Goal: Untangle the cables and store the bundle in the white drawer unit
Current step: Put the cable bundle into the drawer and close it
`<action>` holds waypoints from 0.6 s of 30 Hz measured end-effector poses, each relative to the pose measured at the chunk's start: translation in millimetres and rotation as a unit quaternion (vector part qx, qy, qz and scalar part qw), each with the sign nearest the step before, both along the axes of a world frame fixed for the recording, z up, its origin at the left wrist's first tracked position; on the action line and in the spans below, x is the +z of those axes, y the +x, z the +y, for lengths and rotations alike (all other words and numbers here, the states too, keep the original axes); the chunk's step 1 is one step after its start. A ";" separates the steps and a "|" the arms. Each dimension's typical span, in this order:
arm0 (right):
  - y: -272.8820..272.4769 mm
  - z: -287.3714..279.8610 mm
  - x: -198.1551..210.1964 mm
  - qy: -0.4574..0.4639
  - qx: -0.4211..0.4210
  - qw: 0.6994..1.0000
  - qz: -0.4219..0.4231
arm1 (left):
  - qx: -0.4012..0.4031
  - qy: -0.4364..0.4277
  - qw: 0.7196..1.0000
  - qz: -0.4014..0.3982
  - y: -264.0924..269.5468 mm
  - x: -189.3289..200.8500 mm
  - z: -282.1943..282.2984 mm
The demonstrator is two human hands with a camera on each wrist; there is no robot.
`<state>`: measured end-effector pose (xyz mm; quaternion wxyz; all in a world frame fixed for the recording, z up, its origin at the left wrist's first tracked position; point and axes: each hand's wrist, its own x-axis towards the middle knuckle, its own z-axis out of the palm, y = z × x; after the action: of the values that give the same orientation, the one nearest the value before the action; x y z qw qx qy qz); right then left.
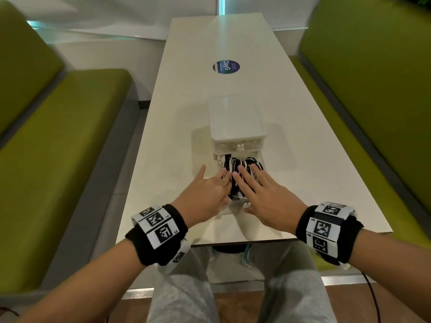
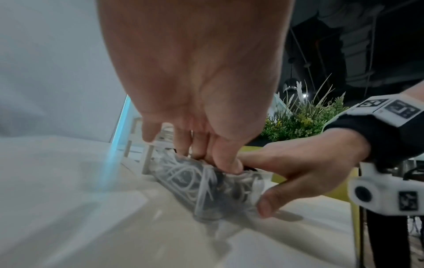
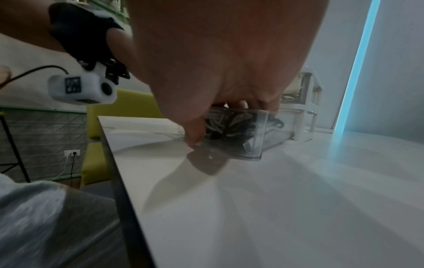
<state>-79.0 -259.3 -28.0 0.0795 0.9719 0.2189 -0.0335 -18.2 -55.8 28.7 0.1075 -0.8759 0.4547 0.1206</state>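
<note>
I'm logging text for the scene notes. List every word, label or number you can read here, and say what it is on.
"ClayG": on the round dark sticker on the table; its smaller print is too blurred to read.
Wristbands: black-and-white code squares with tiny characters beside them, too small to read.
Drawer unit: no readable text.

white table [image 1: 177, 113] | round sticker [image 1: 226, 66] | green benches [image 1: 58, 141] | plant [image 2: 305, 119]

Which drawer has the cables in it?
On the long white table stands a small white drawer unit. Its bottom drawer is pulled out towards the person, see-through and stuffed with black and white cables; the one above is shut.
</note>
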 end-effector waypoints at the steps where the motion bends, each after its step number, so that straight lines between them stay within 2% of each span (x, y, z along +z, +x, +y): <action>1: -0.5 1.3 0.1 0.003 -0.003 1.000 -0.004 | -0.002 0.017 1.000 -0.006 -4.7 -2.5 -1.1; 3: -3.8 4.2 0.9 0.011 -0.006 1.000 -0.011 | 0.005 0.012 1.000 0.017 -10.1 -4.8 -3.1; 4: -5.1 5.5 1.2 0.016 -0.005 1.000 -0.021 | 0.028 -0.014 0.997 0.068 -8.4 -3.1 -3.0; 5: -5.7 7.0 2.0 0.021 -0.007 0.999 -0.031 | 0.070 -0.051 0.984 0.158 -5.1 -0.1 -2.0; 6: -5.8 8.6 2.9 0.024 -0.013 0.999 -0.035 | 0.120 -0.104 0.952 0.263 1.6 3.0 1.0; 7: -5.2 10.2 3.0 0.027 -0.021 0.999 -0.035 | 0.169 -0.169 0.905 0.351 9.5 6.3 5.2; 8: -5.1 12.0 2.9 0.029 -0.026 0.999 -0.036 | 0.212 -0.234 0.862 0.398 16.2 10.9 9.6; 9: -4.6 13.2 2.4 0.029 -0.030 0.998 -0.041 | 0.242 -0.296 0.831 0.404 21.0 16.1 13.7; 11: -3.6 14.4 3.0 0.026 -0.030 0.998 -0.050 | 0.277 -0.426 0.780 0.366 30.7 26.3 17.8; 12: -3.6 14.4 3.5 0.023 -0.028 0.998 -0.054 | 0.286 -0.484 0.757 0.333 35.0 32.1 16.1; 13: -3.3 14.2 3.4 0.022 -0.027 0.998 -0.058 | 0.286 -0.526 0.748 0.287 40.9 36.8 11.9; 14: -3.0 14.0 3.0 0.021 -0.028 0.998 -0.060 | 0.278 -0.544 0.759 0.227 47.9 40.2 6.3; 15: -3.2 14.2 2.3 0.022 -0.029 0.997 -0.062 | 0.259 -0.530 0.792 0.156 55.7 42.9 -0.7; 16: -3.3 14.4 1.6 0.022 -0.030 0.997 -0.063 | 0.227 -0.487 0.838 0.092 63.6 44.3 -8.9; 18: -1.2 14.6 2.2 0.018 -0.030 0.997 -0.067 | 0.162 -0.340 0.925 0.042 76.2 43.6 -24.5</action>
<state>-80.2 -244.7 -25.8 0.0754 0.9794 0.1845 0.0335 58.0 -80.3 72.3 -0.2370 -0.9158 0.3242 0.0109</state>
